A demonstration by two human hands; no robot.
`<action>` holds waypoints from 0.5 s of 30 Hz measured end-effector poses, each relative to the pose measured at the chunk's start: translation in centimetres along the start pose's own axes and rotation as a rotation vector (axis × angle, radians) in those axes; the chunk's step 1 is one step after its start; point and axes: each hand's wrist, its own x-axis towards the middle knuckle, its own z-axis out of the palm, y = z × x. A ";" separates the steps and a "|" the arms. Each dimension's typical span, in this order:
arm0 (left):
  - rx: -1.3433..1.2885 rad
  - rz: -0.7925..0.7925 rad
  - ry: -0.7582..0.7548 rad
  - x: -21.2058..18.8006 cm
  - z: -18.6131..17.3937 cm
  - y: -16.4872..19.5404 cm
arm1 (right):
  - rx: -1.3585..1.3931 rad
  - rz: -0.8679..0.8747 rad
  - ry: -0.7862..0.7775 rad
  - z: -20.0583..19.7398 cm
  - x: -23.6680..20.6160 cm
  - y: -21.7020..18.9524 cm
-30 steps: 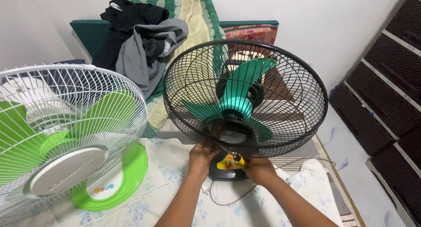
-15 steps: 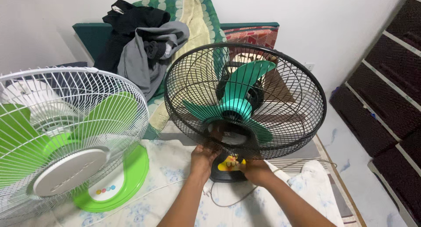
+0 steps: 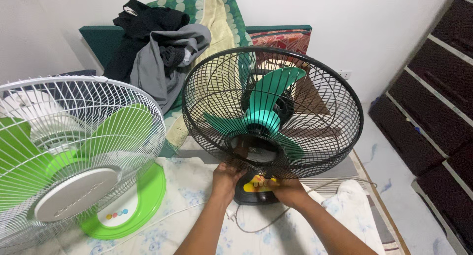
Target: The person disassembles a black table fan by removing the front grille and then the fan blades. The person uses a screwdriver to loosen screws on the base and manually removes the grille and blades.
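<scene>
The room has a white wall at the top of the frame, and below it a pale cloth with blue flowers (image 3: 162, 235) covers the surface where two fans stand. In the lower centre, the left hand (image 3: 227, 178) grasps the bottom of the black fan (image 3: 272, 112), fingers against the lower rim of its cage. The right hand (image 3: 286, 190) lies curled on the dark base (image 3: 249, 198), over the yellow panel (image 3: 256, 185); I cannot tell whether it presses a button. Compared with a second ago, the hands and the black fan have stayed almost in the same place, so the handling at the base seems to continue. At the left stands the green fan (image 3: 74, 156), and clothes (image 3: 157, 48) lie piled in the upper left.
</scene>
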 end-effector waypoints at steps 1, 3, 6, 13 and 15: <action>0.012 0.000 0.006 0.0 0.0 0.1 | -0.021 0.018 -0.023 -0.2 0.0 0.0; 0.017 -0.014 0.022 0.0 0.1 0.1 | -0.064 0.054 -0.072 -0.7 0.0 0.0; 0.019 0.005 0.007 -0.1 0.1 0.0 | -0.223 0.080 -0.085 -1.2 0.0 0.0; 0.023 -0.008 0.018 -0.1 0.0 -0.3 | 0.082 -0.019 0.106 0.2 -0.2 0.0; 0.005 -0.017 0.023 -0.1 0.0 -0.4 | 0.142 0.060 0.119 0.5 -0.1 -0.1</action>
